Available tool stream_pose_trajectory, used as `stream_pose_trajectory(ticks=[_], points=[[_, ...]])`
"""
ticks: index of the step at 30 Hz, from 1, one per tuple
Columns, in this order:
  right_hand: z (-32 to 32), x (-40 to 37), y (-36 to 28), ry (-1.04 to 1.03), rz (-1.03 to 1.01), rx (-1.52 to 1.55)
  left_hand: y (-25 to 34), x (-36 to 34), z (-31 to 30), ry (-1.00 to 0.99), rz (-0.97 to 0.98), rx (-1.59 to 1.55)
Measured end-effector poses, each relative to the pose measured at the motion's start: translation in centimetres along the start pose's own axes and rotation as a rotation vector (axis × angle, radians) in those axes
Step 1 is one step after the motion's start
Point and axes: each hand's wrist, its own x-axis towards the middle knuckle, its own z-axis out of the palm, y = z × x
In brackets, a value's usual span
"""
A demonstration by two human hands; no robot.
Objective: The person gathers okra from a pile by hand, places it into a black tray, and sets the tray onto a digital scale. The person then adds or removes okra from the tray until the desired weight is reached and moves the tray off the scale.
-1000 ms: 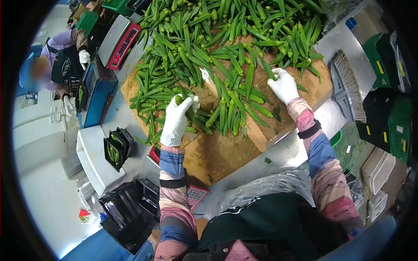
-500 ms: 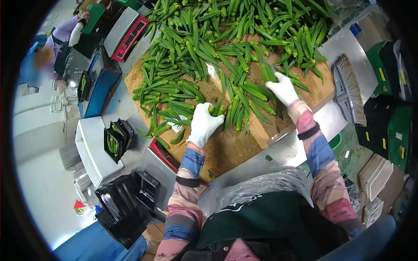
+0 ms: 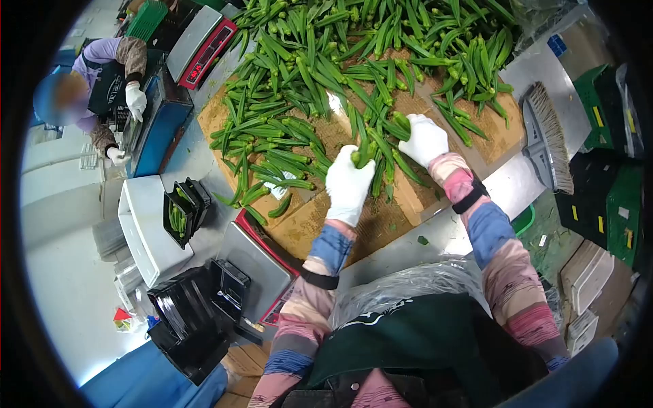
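Note:
Green okra pods (image 3: 292, 75) lie heaped over brown cardboard (image 3: 326, 234) on a metal table. My left hand (image 3: 349, 185), in a white glove, is closed around some okra whose ends show at its fingertips. To its right, my right hand (image 3: 425, 139), also gloved, has its fingers closed on okra at the heap's near side. The two hands are a short way apart, with loose pods between them. A small white paper (image 3: 277, 187) lies under pods to the left.
Scales with red fronts stand at near left (image 3: 255, 272) and far left (image 3: 204, 49). Black trays (image 3: 180, 214) hold okra beside a white box (image 3: 146, 231). A brush (image 3: 544, 139) lies at right. A co-worker (image 3: 102, 88) stands far left, gloved hands near a blue machine.
My left hand has moved right and slightly up, my right hand slightly left and down, so they are closer together. The co-worker's arms have come down towards the blue machine.

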Motion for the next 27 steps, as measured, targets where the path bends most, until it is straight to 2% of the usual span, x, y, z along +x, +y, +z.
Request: stream_pose_trajectory(ticks=[2, 5, 6, 7, 9, 11, 12, 15, 16, 19, 21, 23, 26, 27], points=[[-2.1, -1.3, -0.3, -0.022, 0.054, 0.059, -1.5, 0.3, 2.7, 0.082, 0.152, 0.172], [-3.1, -3.9, -0.5, -0.036, 0.07, 0.029, -0.3, 0.6, 2.2, 0.012, 0.108, 0.253], [-2.5, -4.7, -0.3, -0.034, 0.027, -0.065, -0.2, 0.7, 1.7, -0.002, -0.024, 0.136], [-1.6, -5.2, 0.1, -0.029, -0.014, -0.157, -0.5, 0.5, 0.8, 0.046, -0.047, -0.064], [-0.3, -5.7, 0.4, -0.048, -0.007, -0.237, -1.3, 0.1, -1.7, 0.11, -0.028, -0.104], [0.2, -5.6, 0.5, -0.035, -0.032, -0.245, -2.6, 0.0, -3.5, 0.119, -0.113, 0.003], [0.2, -5.5, 0.3, -0.03, -0.048, -0.263, -2.8, -0.1, -4.2, 0.078, -0.159, -0.067], [-0.7, -5.0, -0.5, -0.091, 0.038, -0.211, -1.8, -1.1, -4.5, 0.102, -0.052, 0.18], [-1.1, -5.5, -1.0, 0.0, 0.028, -0.208, -2.3, -1.3, -3.7, 0.11, 0.015, 0.168], [-0.9, -6.7, -1.9, -0.006, 0.031, -0.104, -2.6, -1.7, -0.5, 0.078, 0.118, 0.253], [2.2, -7.2, -1.4, 0.087, -0.057, -0.191, -2.3, -2.2, 1.3, -0.013, 0.12, 0.526], [2.9, -7.2, -1.3, 0.02, 0.005, -0.088, -2.8, -2.0, 1.7, -0.029, 0.17, 0.595], [2.4, -6.9, -0.5, -0.018, 0.036, 0.048, -2.4, -1.9, 0.0, -0.048, 0.055, 0.503], [1.4, -6.7, -0.5, -0.057, 0.102, 0.083, -2.8, -2.1, -0.5, -0.005, 0.042, 0.369]])
